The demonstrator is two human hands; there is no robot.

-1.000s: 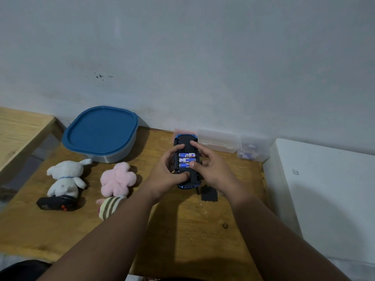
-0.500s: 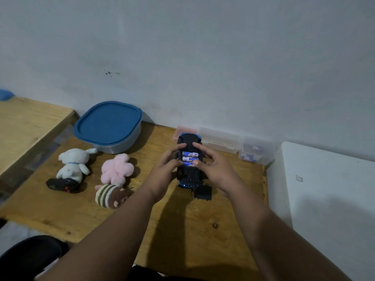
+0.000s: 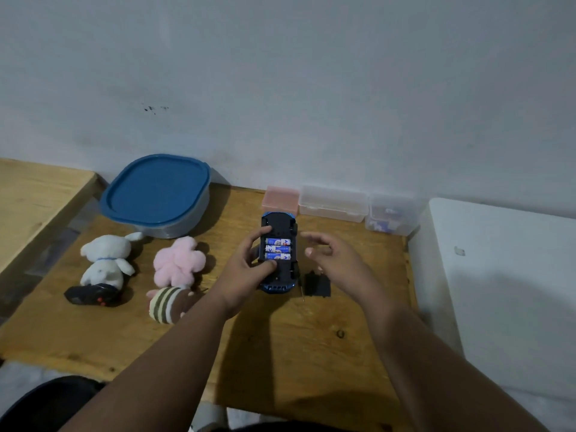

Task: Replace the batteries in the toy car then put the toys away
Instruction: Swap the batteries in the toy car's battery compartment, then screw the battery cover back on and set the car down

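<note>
The blue toy car (image 3: pixel 278 226) lies upside down on the wooden table (image 3: pixel 296 344), its battery bay uncovered with three blue batteries (image 3: pixel 277 249) side by side. My left hand (image 3: pixel 246 269) grips the car's left side, thumb on its underside. My right hand (image 3: pixel 339 260) hovers just right of the car, fingers apart, holding nothing. The black battery cover (image 3: pixel 317 284) lies on the table beside the car's near end, with a thin screwdriver tip (image 3: pixel 302 293) next to it.
A blue-lidded container (image 3: pixel 157 194) stands at the back left. A white plush (image 3: pixel 106 260), a pink plush (image 3: pixel 179 260), a striped plush (image 3: pixel 166 304) and a black remote (image 3: pixel 90 296) lie left. Small clear boxes (image 3: pixel 332 202) line the wall. A white surface (image 3: pixel 498 275) adjoins right.
My right hand has lifted off the batteries and moved to the right, away from the car. My left hand still holds the car. The camera view has shifted slightly.
</note>
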